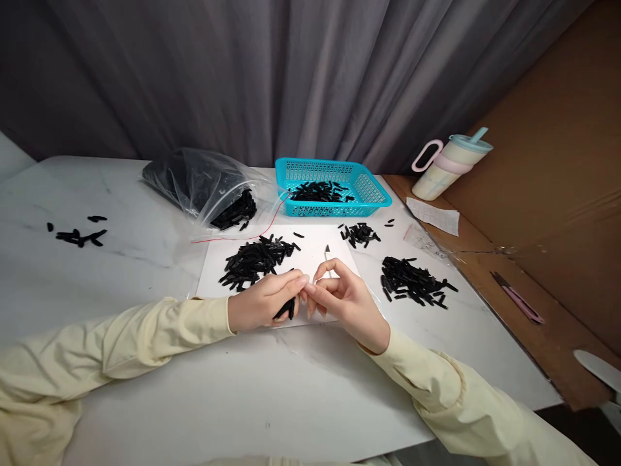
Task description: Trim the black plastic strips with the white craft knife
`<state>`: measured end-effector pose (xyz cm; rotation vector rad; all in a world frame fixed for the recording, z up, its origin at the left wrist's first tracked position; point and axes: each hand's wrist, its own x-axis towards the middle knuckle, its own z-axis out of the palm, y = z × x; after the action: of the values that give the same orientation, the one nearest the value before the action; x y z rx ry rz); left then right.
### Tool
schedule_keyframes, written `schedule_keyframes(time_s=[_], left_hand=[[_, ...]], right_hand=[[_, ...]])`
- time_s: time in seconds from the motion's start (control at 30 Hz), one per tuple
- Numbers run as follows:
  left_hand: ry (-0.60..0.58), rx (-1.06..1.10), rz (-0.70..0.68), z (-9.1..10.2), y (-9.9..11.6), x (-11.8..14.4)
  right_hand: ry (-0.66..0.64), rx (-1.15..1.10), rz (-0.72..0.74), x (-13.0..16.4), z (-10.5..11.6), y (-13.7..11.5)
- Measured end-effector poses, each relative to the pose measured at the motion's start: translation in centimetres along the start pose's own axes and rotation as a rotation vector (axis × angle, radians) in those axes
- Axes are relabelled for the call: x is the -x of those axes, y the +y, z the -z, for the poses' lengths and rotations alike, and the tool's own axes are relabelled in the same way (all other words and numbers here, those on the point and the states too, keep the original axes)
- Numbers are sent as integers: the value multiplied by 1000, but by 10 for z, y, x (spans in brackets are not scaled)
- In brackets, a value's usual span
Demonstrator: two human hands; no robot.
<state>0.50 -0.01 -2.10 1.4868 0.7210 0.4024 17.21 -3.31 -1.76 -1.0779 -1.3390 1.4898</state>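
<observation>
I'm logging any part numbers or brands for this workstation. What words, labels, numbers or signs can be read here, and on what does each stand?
No text can be read.
The paper slip beside the tumbler may be printed, but it is too small and blurred to tell.
The plastic bag, turquoise basket, white sheet and pink utility knife show no lettering.

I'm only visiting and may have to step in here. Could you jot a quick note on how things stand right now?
Left hand: closed on a few black pieces.
Right hand: holds a small blade, tip up; fingers meet the left hand's.
Both are over the white sheet, beside the main pile.
Other piles: right pile, small pile, some in the blue basket, more in the open bag, a few strays far left.
Which piles are finished can't be told.
</observation>
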Motion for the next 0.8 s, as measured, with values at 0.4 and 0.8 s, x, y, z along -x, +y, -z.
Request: schedule_keyframes(time_s=[0.4,0.8], left_hand=[[56,249,65,2,-2,-8],[57,159,45,7,-6,-6]], right_hand=[[-119,262,-74,1,-9,8],[-264,109,-142,-2,2,12]])
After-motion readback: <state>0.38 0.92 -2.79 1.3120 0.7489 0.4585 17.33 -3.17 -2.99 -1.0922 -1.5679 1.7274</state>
